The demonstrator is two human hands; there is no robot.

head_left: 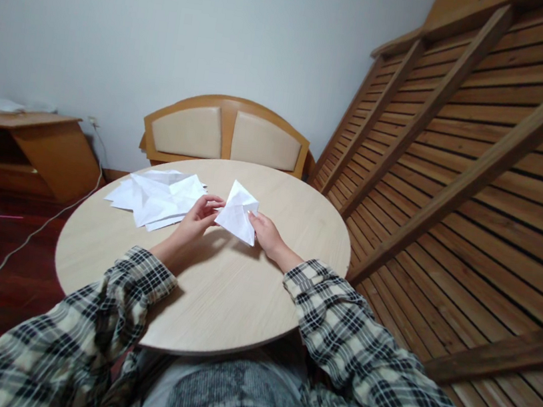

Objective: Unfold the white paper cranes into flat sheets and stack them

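A folded white paper [238,212] stands partly raised off the round wooden table [219,290] near its middle. My left hand [197,217] pinches the paper's left edge with curled fingers. My right hand [266,232] grips its right lower edge. A loose pile of white paper sheets [159,196], some creased or folded, lies on the table just left of my left hand. Both forearms in plaid sleeves rest over the tabletop.
A wooden chair with beige padded back [225,133] stands behind the table. A slatted wooden wall [482,179] rises on the right. A low wooden cabinet [27,142] stands at the left, and a white cable [6,257] runs across the dark red floor.
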